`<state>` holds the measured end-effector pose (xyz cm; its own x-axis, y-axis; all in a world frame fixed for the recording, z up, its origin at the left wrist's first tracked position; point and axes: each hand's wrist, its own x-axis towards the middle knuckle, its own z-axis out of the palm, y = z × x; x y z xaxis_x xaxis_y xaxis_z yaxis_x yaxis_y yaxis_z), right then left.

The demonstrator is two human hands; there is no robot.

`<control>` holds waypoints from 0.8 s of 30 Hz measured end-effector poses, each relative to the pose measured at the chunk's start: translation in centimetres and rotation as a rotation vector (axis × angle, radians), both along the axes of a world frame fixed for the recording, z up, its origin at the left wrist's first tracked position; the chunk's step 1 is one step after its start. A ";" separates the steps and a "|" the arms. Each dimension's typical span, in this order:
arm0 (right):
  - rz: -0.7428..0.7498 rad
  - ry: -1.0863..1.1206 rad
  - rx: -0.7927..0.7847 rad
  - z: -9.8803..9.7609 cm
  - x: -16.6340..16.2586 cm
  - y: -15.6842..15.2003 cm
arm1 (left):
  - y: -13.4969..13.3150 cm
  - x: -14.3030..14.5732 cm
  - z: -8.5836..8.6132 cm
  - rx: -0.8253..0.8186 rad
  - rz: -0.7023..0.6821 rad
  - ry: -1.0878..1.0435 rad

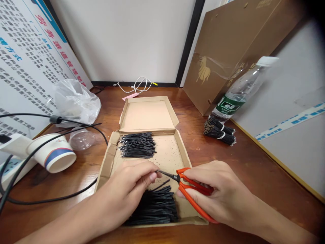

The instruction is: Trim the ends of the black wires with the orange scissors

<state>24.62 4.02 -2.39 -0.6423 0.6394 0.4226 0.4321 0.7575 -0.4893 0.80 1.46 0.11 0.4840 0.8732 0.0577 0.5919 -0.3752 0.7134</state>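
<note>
My right hand (215,189) grips a pair of scissors (195,189) with orange handles and short dark blades. The blade tips reach the fingertips of my left hand (132,183), whose thumb and forefinger pinch a short black wire, mostly hidden by the fingers. Both hands are over an open cardboard box (182,149). Under my left hand lies a loose pile of black wires (157,205). Farther back in the box, a neater row of black wires (138,145) shows bare silvery ends on its left side.
Tied black wire bundles (219,132) lie at right beside a plastic bottle (231,98) and a brown carton (215,51). At left are a paper cup (56,152), a clear plastic bag (76,101) and a black cable (58,200). A white cord (142,84) lies behind the box.
</note>
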 end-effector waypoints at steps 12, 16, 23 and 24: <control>-0.078 -0.064 0.089 0.2 0.5 -0.4 | -0.3 0.1 0.1 0.006 0.004 -0.012; -0.084 -0.070 0.118 -0.1 0.7 -0.5 | -0.2 0.2 0.3 -0.002 0.015 0.003; -0.058 -0.057 0.065 -0.1 0.2 -0.4 | -0.1 0.4 0.5 -0.043 0.017 -0.016; -0.054 -0.053 0.054 0.0 0.2 -0.3 | -0.1 0.4 0.5 -0.044 0.018 -0.019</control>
<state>24.79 3.69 -2.42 -0.6300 0.6505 0.4242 0.4969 0.7574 -0.4235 1.18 1.34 0.64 0.4676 0.8835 0.0279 0.5844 -0.3327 0.7401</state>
